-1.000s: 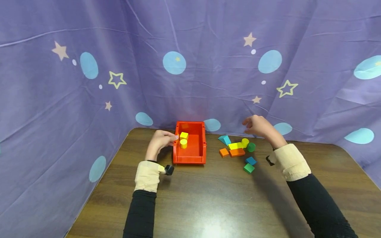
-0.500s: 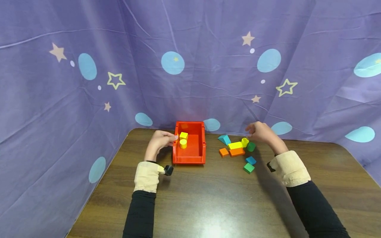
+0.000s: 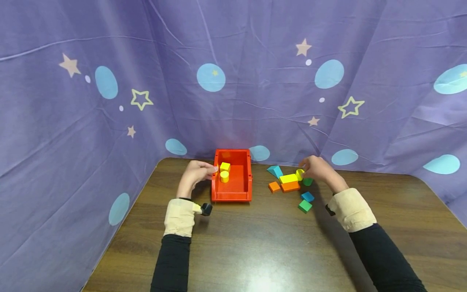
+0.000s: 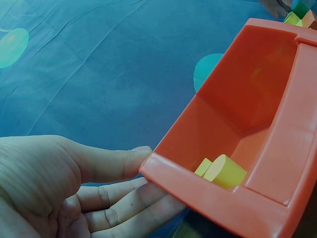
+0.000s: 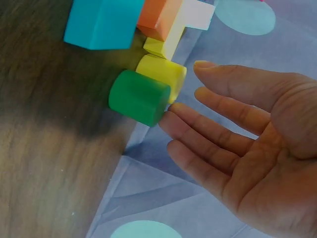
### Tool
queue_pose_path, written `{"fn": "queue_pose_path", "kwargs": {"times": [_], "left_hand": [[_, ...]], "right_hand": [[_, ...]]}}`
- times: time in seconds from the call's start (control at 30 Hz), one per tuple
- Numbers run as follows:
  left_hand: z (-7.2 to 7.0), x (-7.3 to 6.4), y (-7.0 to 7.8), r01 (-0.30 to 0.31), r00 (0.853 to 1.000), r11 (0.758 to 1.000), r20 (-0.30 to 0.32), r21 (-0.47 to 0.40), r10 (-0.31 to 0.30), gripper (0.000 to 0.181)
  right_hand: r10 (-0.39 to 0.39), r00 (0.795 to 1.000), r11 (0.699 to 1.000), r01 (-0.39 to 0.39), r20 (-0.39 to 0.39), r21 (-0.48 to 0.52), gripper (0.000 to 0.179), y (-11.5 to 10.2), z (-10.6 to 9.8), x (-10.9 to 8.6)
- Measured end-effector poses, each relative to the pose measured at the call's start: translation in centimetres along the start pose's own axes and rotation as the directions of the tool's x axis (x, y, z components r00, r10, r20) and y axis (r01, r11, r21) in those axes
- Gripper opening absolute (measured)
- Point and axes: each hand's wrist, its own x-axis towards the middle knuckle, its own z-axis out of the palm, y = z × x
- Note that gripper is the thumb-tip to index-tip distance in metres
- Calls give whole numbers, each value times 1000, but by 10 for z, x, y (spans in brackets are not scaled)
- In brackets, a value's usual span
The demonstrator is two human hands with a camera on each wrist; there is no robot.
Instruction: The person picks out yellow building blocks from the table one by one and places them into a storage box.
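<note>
A: Where do we have the red bin (image 3: 231,197)?

B: On the worktop (image 3: 233,247), with the purple curtain (image 3: 255,109) behind it. We see the left hand (image 3: 196,173) pinching the bin's left wall between thumb and fingers.

A: And inside?

B: A yellow cube (image 3: 225,166) and, nearer to us, a yellow cylinder (image 3: 224,177), both along the bin's left side.

A: What about the right hand?

B: We find it well to the right of the bin, just beside a green cylinder (image 5: 136,98) and another yellow cylinder (image 5: 159,73). Its grip is relaxed, thumb and fingers apart; whether the fingertips touch either cylinder, we cannot tell.

A: What else lies right of the bin?

B: Closest to it, a blue triangular block (image 3: 275,171) and a small orange block (image 3: 274,187); next, a yellow rectangular block (image 3: 288,179) and an orange rectangular block (image 3: 290,187). Farther from the bin, we see a blue block (image 3: 307,196) and a green block (image 3: 305,206).
</note>
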Motion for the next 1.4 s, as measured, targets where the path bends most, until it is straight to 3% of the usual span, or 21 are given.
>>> {"fn": "queue_pose_path", "kwargs": {"times": [1.4], "left_hand": [[1,3,-3,-19,1000,999,1,-45,19,31]], "right_hand": [[45,999,996,-43,19,-80,35,-1,20,15]]}}
